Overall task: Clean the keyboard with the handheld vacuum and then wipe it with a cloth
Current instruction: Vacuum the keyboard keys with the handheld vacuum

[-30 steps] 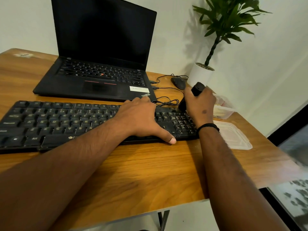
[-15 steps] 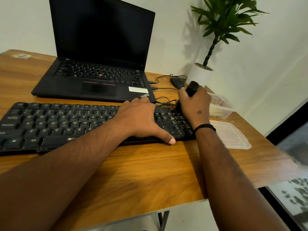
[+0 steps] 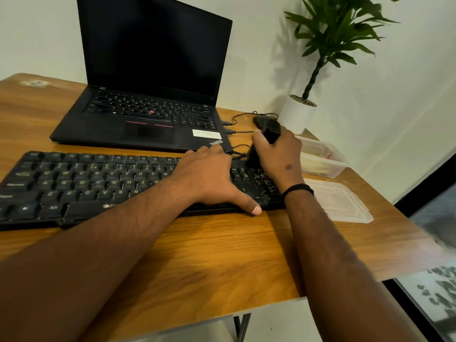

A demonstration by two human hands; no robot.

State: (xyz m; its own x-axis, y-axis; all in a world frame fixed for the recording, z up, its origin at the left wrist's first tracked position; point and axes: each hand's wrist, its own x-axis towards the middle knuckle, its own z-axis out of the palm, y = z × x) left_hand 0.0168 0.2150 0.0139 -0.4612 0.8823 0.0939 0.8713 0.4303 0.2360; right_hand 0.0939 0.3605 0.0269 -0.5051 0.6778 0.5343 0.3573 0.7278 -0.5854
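A black external keyboard lies across the wooden table in front of me. My left hand rests flat on its right half, fingers spread over the keys and thumb on the front edge. My right hand grips a small black handheld vacuum, held upright with its lower end on the far right corner of the keyboard. No cloth can be made out for certain.
An open black laptop stands behind the keyboard. A black mouse and cables lie by a white-potted plant. A clear plastic box and its lid sit at the right table edge.
My right hand has slid the vacuum a little left and toward the far edge of the keyboard. The left hand has stayed in place.
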